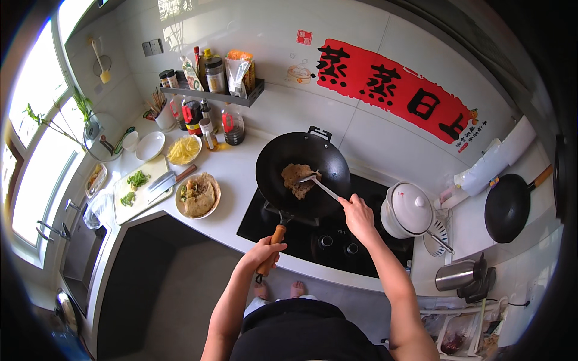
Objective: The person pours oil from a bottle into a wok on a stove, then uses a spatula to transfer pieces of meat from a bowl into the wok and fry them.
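Observation:
A black wok (333,164) sits on the left burner of a black glass cooktop (298,241). My left hand (263,254) is wrapped around its wooden handle (279,233). In my right hand (360,219) is a pale-handled cooking spoon or spatula (328,189), its head resting in a clump of brown, mince-like food (295,177) at the wok's bottom. The exact shape of the tool's head is partly hidden by the food. To the left of the wok, a bowl (198,217) holds a folded flatbread-like piece (203,201) and chopped mixed food.
A cleaver (162,182) lies on a cutting board (123,214) with chopped greens (139,179). Behind are a bowl of yellow shreds (184,150) and oil bottles (233,126) below a spice shelf (216,95). Right of the wok stands a lidded white pot (408,210).

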Motion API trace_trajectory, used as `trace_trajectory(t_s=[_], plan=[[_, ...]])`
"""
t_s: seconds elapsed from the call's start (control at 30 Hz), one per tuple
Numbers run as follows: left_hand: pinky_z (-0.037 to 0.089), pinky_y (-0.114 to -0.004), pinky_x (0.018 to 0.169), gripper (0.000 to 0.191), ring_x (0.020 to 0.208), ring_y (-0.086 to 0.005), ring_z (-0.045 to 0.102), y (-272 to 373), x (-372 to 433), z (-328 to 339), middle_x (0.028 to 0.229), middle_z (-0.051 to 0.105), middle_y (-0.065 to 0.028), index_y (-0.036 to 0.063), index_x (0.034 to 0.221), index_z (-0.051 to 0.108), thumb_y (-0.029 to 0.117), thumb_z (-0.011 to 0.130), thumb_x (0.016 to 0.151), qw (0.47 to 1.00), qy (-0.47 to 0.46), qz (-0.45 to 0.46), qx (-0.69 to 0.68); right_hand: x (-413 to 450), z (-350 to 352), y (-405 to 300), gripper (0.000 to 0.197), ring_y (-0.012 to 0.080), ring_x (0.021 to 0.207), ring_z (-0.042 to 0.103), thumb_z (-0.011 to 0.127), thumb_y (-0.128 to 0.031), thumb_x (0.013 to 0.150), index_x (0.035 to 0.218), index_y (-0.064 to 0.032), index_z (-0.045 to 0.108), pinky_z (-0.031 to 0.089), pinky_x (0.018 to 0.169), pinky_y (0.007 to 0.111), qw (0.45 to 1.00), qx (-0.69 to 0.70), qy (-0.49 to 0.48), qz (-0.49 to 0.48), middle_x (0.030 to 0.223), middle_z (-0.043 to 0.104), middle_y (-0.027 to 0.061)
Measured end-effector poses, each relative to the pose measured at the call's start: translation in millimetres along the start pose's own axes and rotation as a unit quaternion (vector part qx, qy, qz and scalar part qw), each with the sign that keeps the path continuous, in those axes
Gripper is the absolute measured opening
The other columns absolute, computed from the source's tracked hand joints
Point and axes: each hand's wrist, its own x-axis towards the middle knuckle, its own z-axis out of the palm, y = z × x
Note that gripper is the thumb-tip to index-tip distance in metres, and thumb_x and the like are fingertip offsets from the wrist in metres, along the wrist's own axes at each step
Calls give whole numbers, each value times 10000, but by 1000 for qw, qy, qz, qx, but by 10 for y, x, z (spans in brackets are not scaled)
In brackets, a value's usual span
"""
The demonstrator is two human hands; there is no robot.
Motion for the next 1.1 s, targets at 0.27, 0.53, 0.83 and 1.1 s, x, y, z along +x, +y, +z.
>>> trace_trajectory(t_s=[0.27, 0.53, 0.83, 1.1], plan=[[495, -286, 494, 348, 570, -115, 525, -26, 42, 42, 680, 522, -24, 47, 1096, 512, 269, 686, 891, 1000, -2, 6, -7, -87, 154, -147, 368, 284, 876, 612, 602, -36, 844, 1202, -109, 647, 549, 735, 398, 999, 37, 18, 3, 937, 553, 107], [530, -313, 641, 549, 727, -170, 630, -217, 113, -73, 806, 645, -90, 26, 1185, 535, 523, 556, 951, 996, -33, 21, -84, -257, 13, -295, 371, 325, 858, 635, 674, -67, 845, 1211, -123, 642, 525, 739, 417, 977, 205, 50, 46, 942, 592, 110], [358, -403, 904, 168, 975, -237, 555, -550, -87, -1871, 896, 651, -34, 142, 925, 708, 244, 726, 793, 651, 596, 183, 432, -294, -207, -716, 366, 316, 835, 638, 677, 5, 832, 1193, -41, 644, 517, 753, 370, 932, 356, 64, 28, 923, 626, 151], [324, -426, 951, 241, 1084, -249, 488, -460, 143, -2618, 1055, 608, -53, 103, 820, 741, 335, 681, 795, 626, 644, 68, 434, -221, -247, -963, 355, 259, 766, 636, 662, 10, 854, 1206, -18, 630, 514, 703, 340, 936, 346, 57, 16, 904, 623, 138]])
